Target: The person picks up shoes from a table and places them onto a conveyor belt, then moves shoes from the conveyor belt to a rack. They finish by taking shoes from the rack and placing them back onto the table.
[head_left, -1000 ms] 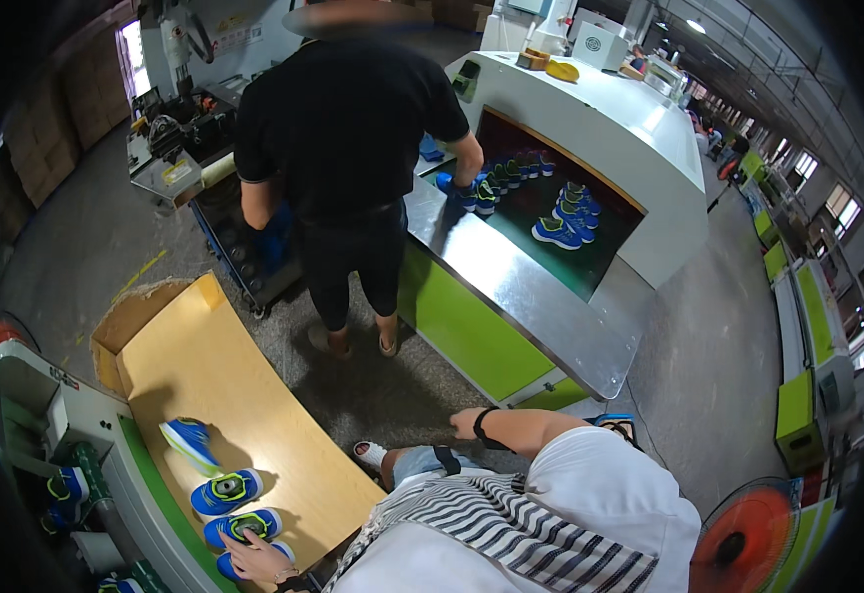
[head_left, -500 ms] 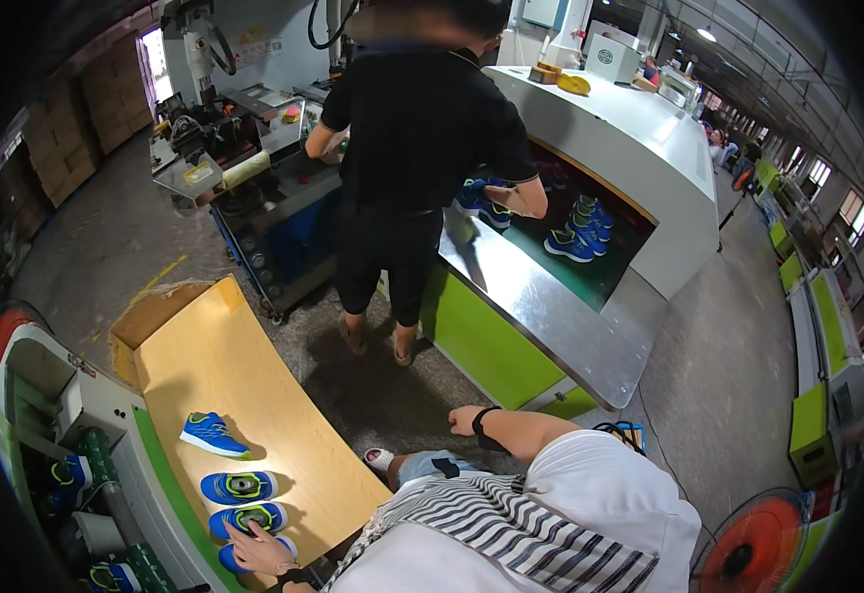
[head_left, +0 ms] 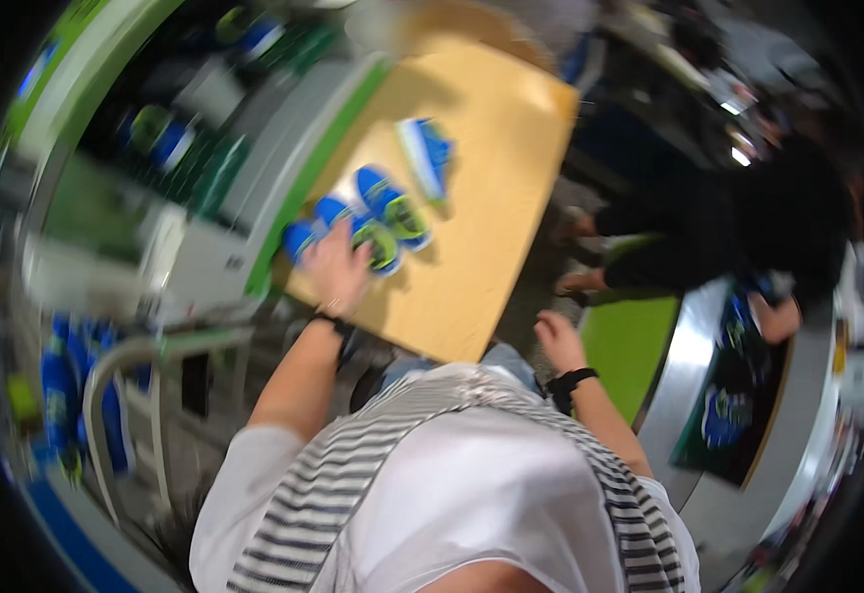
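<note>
Swung left and tilted down since the earlier frame, in the head view, bringing the wooden table [head_left: 491, 217] from lower left to upper middle and the co-worker in black [head_left: 792, 222] over to the right side, all softened by blur. Still placed at the near end of a row of blue shoes on that table: left hand [head_left: 336, 269], with fingers spread and pointing away from the body, thumb apart, close to the lime-lined opening of the second shoe from the left [head_left: 380, 240]. Cannot tell whether gripping that shoe or only resting on it. Slanting in long axis, toe to upper left toward the green edge strip [head_left: 328, 166], heel to lower right, so set at an angle to the fingers. Just left of the fingertips, partly covered: leftmost shoe [head_left: 298, 238]. Just right of the second, roughly parallel: third shoe [head_left: 392, 206]. Farther out, tipped on its side, pale sole facing left: fourth shoe [head_left: 434, 158]. Much farther from the second shoe, beyond the table's right edge: right hand [head_left: 562, 344], fingers loosely bent, nothing visible in grasp.
</note>
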### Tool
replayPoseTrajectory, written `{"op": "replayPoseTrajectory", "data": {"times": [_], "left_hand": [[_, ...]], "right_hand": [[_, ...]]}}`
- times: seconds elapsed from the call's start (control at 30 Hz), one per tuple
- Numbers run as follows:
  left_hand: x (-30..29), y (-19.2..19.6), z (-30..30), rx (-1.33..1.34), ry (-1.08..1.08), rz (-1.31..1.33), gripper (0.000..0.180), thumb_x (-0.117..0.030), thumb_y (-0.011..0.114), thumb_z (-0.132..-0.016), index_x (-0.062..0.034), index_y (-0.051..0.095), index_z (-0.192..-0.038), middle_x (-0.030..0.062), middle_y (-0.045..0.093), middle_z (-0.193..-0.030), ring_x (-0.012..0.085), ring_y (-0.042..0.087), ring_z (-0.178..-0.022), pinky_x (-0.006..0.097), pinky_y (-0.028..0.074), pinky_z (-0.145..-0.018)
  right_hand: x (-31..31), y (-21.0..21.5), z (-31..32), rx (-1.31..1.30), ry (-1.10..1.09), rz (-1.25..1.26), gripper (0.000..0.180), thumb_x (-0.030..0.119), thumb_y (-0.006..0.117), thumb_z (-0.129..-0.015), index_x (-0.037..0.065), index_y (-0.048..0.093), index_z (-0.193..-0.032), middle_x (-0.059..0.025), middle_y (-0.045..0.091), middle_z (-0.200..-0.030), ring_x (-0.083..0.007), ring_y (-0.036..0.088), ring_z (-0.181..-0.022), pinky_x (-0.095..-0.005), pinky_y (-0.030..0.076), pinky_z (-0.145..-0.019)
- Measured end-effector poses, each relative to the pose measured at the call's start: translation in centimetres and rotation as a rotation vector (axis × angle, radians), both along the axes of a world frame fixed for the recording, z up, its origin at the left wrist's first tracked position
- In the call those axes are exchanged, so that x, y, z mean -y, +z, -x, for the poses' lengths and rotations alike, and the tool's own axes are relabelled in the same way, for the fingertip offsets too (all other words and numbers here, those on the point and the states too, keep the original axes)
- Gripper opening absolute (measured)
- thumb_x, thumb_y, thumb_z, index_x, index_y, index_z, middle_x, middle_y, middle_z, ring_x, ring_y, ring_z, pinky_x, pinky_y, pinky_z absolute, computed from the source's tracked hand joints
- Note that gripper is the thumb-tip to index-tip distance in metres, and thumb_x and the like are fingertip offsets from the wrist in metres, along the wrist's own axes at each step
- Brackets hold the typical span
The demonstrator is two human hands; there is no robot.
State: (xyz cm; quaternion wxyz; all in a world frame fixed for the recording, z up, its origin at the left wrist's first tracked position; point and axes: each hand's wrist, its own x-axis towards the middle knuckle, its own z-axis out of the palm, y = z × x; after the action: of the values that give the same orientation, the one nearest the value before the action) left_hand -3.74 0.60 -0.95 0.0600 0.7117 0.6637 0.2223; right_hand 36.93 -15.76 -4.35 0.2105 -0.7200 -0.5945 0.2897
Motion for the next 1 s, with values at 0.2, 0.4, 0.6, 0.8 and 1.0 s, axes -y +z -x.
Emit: {"op": "replayPoseTrajectory", "data": {"times": [0.2, 0.4, 0.6, 0.8, 1.0], "left_hand": [[1.9, -0.8, 1.2, -0.027, 0.076, -0.096, 0.052, -0.034, 0.057, -0.091, -0.0079, 0.05, -0.135, 0.0105, 0.056, -0.134, 0.0246, 0.054, -0.115, 0.045, 0.029, -0.103], [1.6, 0.7, 0.1, 0.032, 0.061, -0.048, 0.049, -0.028, 0.057, -0.09, -0.0081, 0.05, -0.135, 0.0104, 0.057, -0.133, 0.026, 0.054, -0.113, 0.046, 0.03, -0.104], [2.3, 0.6, 1.0, -0.025, 0.093, -0.004, 0.05, -0.027, 0.057, -0.09, -0.0089, 0.049, -0.136, 0.0095, 0.056, -0.134, 0.0248, 0.055, -0.112, 0.045, 0.03, -0.104], [1.1, 0.8, 0.0, -0.012, 0.206, 0.137, 0.059, -0.042, 0.054, -0.093, -0.0058, 0.045, -0.139, 0.0143, 0.045, -0.143, 0.0304, 0.042, -0.13, 0.055, 0.017, -0.111], [-5.2, 1.2, -10.7, 0.02, 0.04, 0.354, 0.094, -0.049, 0.061, -0.087, 0.0115, 0.021, -0.146, 0.031, 0.022, -0.153, 0.0432, 0.018, -0.144, 0.055, 0.011, -0.116]], "right_hand": [[-14.5, 4.1, 8.9, -0.167, 0.229, -0.217, 0.051, 0.02, 0.065, -0.092, -0.002, 0.047, -0.134, -0.0211, 0.053, -0.125, -0.0326, 0.055, -0.109, -0.0391, 0.045, -0.096], [-29.6, 1.2, 16.6, -0.395, 0.09, -0.216, 0.106, 0.044, 0.079, -0.076, -0.003, 0.019, -0.149, -0.0335, 0.033, -0.144, -0.043, 0.042, -0.129, -0.0409, 0.037, -0.108], [-34.6, 3.4, 21.5, -0.033, 0.038, 0.257, 0.11, 0.031, 0.08, -0.069, 0.004, 0.014, -0.152, -0.0314, 0.036, -0.138, -0.0449, 0.04, -0.128, -0.0422, 0.035, -0.109], [-29.5, 3.5, 8.8, 0.127, 0.828, -0.418, 0.099, -0.005, 0.069, -0.066, 0.01, 0.023, -0.151, -0.0209, 0.029, -0.147, -0.0434, 0.032, -0.135, -0.0418, 0.034, -0.112], [-20.5, 0.2, -1.6, -0.314, 0.02, 0.088, 0.05, 0.005, 0.058, -0.082, 0.011, 0.055, -0.132, -0.0252, 0.06, -0.121, -0.0392, 0.062, -0.106, -0.0398, 0.05, -0.092]]}}
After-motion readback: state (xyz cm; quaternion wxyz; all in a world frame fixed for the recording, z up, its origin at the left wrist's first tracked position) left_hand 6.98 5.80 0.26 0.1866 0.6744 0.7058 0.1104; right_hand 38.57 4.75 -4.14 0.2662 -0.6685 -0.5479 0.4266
